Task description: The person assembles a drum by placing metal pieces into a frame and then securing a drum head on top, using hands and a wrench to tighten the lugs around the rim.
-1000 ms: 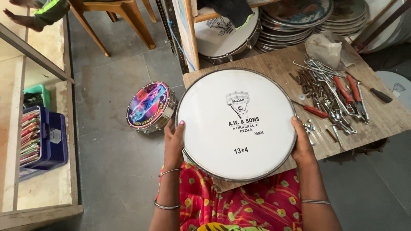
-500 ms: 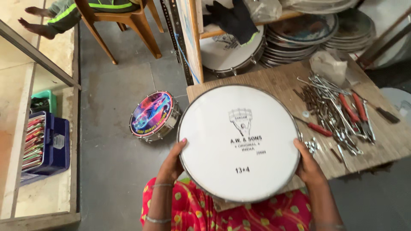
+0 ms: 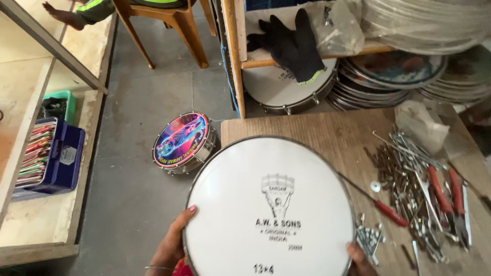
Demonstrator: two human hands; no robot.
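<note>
Head view: wooden table (image 3: 317,130) over grey floor (image 3: 128,204)

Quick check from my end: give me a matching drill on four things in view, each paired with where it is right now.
Things:
1. white drum
2. colourful drum
3. black glove
4. red-handled pliers

Places:
A. on the grey floor, left of the wooden table
B. draped on the wooden shelf
C. on the table's right side, among the loose metal rods
D. held at its rim by the left hand and the right hand

Pairs: 1-D, 2-A, 3-B, 4-C
</note>
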